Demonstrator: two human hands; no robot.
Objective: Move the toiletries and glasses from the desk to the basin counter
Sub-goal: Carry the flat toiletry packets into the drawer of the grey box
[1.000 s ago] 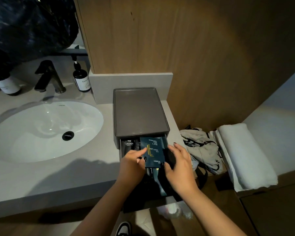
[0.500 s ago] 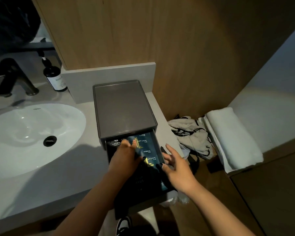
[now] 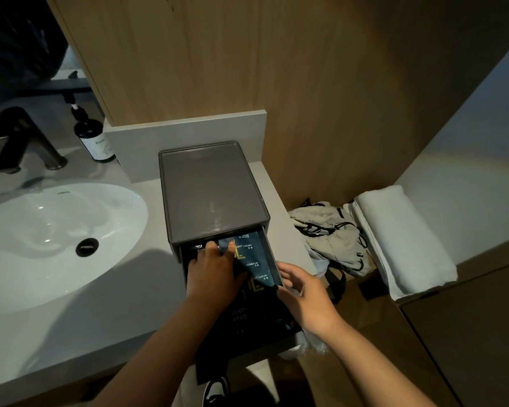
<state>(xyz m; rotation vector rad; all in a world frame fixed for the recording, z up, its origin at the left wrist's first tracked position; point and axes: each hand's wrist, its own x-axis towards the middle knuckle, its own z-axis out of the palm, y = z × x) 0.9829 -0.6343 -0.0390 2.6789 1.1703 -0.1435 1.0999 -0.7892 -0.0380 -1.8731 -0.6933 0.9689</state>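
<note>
Two hands are working in the pulled-out drawer [image 3: 272, 259] of the grey organiser box [image 3: 212, 192], which sits on the bench [image 3: 56, 327] just right of the basin [image 3: 41, 230]. Your left hand [image 3: 212, 274] lies flat, fingers straight, pressing the blue toiletry packets [image 3: 252, 261] down at the far end of the drawer. Your right hand [image 3: 303, 292] is at the drawer's right wall, fingers loosely bent around the near corner of a packet; whether it truly pinches the packet or only touches it is hard to tell.

Keep the left fingers spread so the packets slide in flat, one over the other, without a corner riding up under the box lid. Use the right hand to square the loose edge against the wall before letting go. A dark toothbrush packet [image 3: 241, 314] lies nearer you; leave it flat. Likely the drawer only shuts cleanly once nothing stands proud. No glasses are visible.
</note>
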